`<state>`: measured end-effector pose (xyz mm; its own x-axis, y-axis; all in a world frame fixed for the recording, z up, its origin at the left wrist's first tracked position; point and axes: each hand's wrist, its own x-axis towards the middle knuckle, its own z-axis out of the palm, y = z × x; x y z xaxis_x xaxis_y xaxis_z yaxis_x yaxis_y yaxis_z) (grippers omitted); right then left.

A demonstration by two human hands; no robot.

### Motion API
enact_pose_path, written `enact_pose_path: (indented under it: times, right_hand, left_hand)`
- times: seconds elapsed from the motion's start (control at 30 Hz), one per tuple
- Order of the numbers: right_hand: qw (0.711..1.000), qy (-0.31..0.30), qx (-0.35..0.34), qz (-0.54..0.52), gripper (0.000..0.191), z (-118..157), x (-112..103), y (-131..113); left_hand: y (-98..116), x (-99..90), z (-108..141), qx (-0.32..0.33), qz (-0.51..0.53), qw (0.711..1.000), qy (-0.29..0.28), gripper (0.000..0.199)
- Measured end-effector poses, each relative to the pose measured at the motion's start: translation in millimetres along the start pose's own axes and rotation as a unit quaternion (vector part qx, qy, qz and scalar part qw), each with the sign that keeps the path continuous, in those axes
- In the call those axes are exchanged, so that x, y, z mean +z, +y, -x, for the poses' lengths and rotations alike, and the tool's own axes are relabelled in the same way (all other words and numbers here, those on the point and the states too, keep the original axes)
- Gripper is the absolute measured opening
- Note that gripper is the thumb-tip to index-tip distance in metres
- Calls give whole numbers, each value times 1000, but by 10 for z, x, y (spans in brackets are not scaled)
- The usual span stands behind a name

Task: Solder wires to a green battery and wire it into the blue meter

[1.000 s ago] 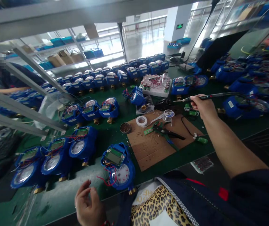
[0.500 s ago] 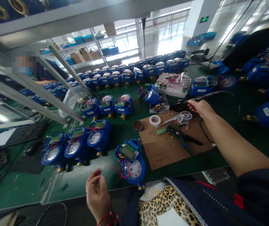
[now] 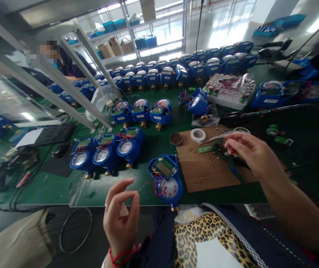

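Observation:
My left hand hovers at the table's front edge, loosely curled, its index finger apart and nothing visible in it. Right of it lies a blue meter with its display board exposed and red wires over the dial. My right hand is above the cardboard, fingers pinched together; whatever they hold, if anything, is too small to make out. Below that hand lie green-handled pliers, partly covered, beside a small green circuit board. A long thin black tool rests behind the hand.
A white tape roll and a small round tin lie near the cardboard. Several blue meters stand at left. A white foam tray holds wired parts. A metal shelf frame rises at left; a co-worker is behind it.
My right hand has let go of the long black tool and moved nearer, over the pliers. My left hand has risen slightly and moved right. The camera view has shifted.

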<state>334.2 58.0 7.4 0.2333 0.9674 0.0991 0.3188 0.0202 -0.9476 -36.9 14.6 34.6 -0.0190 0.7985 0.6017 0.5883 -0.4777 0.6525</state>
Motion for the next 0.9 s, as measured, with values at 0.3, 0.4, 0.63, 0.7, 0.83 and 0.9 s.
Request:
enact_pose_path:
  times: [0.3,0.4,0.63,0.7,0.83,0.9]
  right_hand:
    - [892,-333,-304,38,16,542,676,-845]
    - [886,-324,-330,31,12,537,707,-845]
    - [887,-320,-327,63,12,550,636,-773]
    - [892,-315,-318,67,13,543,589,-741]
    - [927,-237,-272,96,17,512,430,-586]
    - [949,-161,-234,140,15,495,354,-432]
  left_hand:
    - [432,226,-277,242,17,944,-223,23]
    - [464,284,-262,255,12,939,-232,23]
    - [413,274,-222,254,-12,935,-245,27]
    - [392,255,-219,254,-18,937,-239,27]
    - [286,180,-202,203,-14,965,-165,21]
    - [170,145,-160,142,-20,986,-85,19]
